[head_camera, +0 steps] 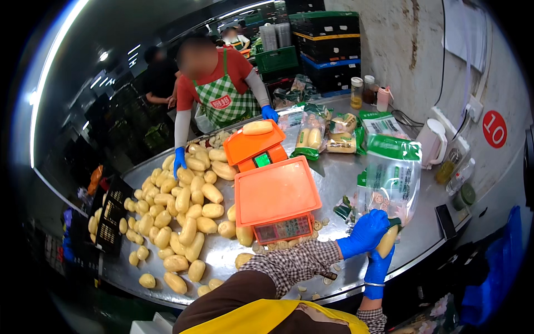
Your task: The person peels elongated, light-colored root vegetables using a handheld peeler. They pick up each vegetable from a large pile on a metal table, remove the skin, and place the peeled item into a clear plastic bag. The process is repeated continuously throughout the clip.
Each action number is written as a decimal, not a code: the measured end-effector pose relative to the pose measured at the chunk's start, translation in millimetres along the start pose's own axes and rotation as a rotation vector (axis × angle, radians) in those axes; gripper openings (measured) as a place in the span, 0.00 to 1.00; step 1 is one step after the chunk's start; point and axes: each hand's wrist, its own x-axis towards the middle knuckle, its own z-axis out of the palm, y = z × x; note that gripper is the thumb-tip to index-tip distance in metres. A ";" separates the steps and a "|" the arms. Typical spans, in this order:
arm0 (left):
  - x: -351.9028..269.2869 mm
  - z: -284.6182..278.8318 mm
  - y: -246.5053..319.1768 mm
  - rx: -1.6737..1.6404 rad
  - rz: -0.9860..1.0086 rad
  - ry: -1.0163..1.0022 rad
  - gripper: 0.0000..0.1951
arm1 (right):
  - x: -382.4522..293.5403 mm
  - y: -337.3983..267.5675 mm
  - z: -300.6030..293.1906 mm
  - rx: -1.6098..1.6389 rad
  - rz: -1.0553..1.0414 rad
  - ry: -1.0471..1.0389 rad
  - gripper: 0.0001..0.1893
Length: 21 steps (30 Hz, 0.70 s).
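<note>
My left hand point(365, 234), in a blue glove, reaches across to the right and grips the lower end of a clear plastic packing bag point(390, 179) with a green printed band. Just below it, a peeled lotus root section point(387, 242) sits at the bag's end. My right hand point(379, 267), also gloved in blue, is under that section and holds it; its fingers are partly hidden. Left of my hands stands an orange weighing scale point(277, 188) with a bare pan. Thin lotus root offcuts point(318, 225) lie beside its base.
A heap of peeled lotus root sections point(183, 208) covers the steel table's point(225, 267) left side. Across the table, a co-worker's blue-gloved hand point(179, 162) touches the heap. A second orange scale point(254, 142) bears one section. Filled bags point(311, 131), a kettle point(431, 144) and a phone-like dark slab point(445, 221) lie beyond.
</note>
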 end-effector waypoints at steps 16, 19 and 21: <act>-67.1 -142.3 -51.1 0.216 -0.072 0.244 0.10 | -29.0 -53.8 143.2 0.211 0.407 -0.351 0.28; -82.7 -153.7 -59.0 0.226 -0.060 0.476 0.09 | -35.7 -30.1 166.5 0.813 0.541 -0.480 0.23; -90.7 -156.4 -52.3 0.253 0.041 0.299 0.09 | -29.4 22.1 175.0 0.763 0.664 -0.396 0.19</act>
